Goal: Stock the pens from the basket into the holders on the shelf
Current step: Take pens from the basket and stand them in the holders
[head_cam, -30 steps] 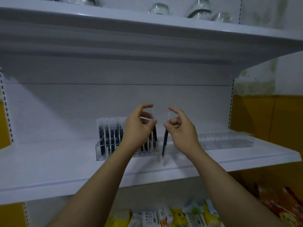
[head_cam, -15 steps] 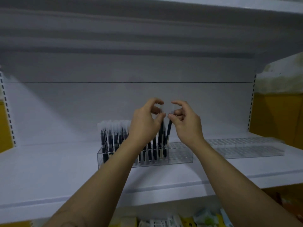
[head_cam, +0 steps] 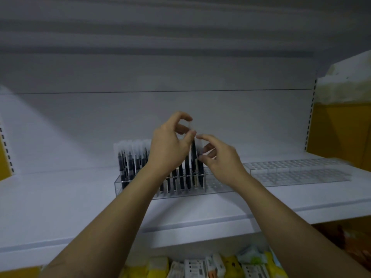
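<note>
At mid shelf (head_cam: 60,197), over the clear pen holder (head_cam: 220,183): left hand (head_cam: 166,151) pinches the cap of a black pen (head_cam: 193,155) at the right end of the filled rows, probably seating it. Right hand (head_cam: 222,159) curls thumb and forefinger about the next cap; grip unclear. Next: let go, fetch more. Basket unseen. Second holder (head_cam: 301,173), toward the shelf's right edge, awaits pens.

The pens (head_cam: 128,163) were black with frosted white caps. The holder (head_cam: 217,182) was clear, patterned with a grid of holes. The shelf (head_cam: 60,207) was white and the wall (head_cam: 341,133) yellow.
</note>
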### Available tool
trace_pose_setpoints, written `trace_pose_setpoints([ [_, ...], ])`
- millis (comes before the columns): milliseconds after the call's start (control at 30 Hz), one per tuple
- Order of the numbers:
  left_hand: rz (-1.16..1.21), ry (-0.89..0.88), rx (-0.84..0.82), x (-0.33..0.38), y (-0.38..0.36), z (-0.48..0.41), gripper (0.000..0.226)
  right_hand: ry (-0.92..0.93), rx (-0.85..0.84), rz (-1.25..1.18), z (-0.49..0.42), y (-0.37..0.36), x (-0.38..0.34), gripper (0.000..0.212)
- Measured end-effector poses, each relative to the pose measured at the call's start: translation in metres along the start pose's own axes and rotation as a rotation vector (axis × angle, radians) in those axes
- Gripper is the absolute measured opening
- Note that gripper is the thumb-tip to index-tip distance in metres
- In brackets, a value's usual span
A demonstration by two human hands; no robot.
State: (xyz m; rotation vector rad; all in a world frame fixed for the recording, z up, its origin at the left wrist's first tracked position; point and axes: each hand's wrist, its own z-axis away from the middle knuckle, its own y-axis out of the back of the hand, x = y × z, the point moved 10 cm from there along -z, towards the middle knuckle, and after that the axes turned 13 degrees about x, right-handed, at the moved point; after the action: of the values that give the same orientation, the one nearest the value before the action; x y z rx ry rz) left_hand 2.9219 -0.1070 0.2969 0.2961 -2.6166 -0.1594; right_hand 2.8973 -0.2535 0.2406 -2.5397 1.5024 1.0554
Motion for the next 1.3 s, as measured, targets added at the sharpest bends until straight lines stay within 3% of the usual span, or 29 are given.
trace_pose_setpoints([
  [200,-0.050,-0.026,-0.036,-0.002,-0.003,0.000,0.021,0.047,-0.168,0.156,0.018,-0.012,0.002,0.079],
  [333,-0.166,-0.064,-0.106,-0.008,-0.020,0.009,0.014,0.036,-0.219,0.213,0.021,-0.012,0.001,0.082],
  [467,-0.295,-0.114,-0.027,-0.009,-0.020,0.007,0.018,0.022,-0.250,0.230,0.025,-0.011,-0.001,0.086],
  [567,-0.442,-0.133,-0.096,-0.010,-0.031,0.006,0.017,0.008,-0.257,0.241,0.025,-0.008,-0.001,0.088],
  [900,-0.422,-0.167,-0.104,-0.008,-0.027,0.012,0.015,-0.005,-0.282,0.284,0.029,-0.012,0.001,0.094],
  [1067,-0.497,-0.203,-0.147,-0.002,-0.022,0.016,0.028,-0.119,-0.284,0.177,0.043,-0.009,0.008,0.102],
  [1167,-0.505,-0.236,-0.126,0.008,-0.012,0.020,0.039,-0.139,-0.251,0.165,0.056,-0.001,0.006,0.099],
  [1300,-0.462,-0.284,-0.067,0.025,0.000,0.036,0.032,-0.105,-0.167,0.153,0.072,0.018,-0.003,0.085],
])
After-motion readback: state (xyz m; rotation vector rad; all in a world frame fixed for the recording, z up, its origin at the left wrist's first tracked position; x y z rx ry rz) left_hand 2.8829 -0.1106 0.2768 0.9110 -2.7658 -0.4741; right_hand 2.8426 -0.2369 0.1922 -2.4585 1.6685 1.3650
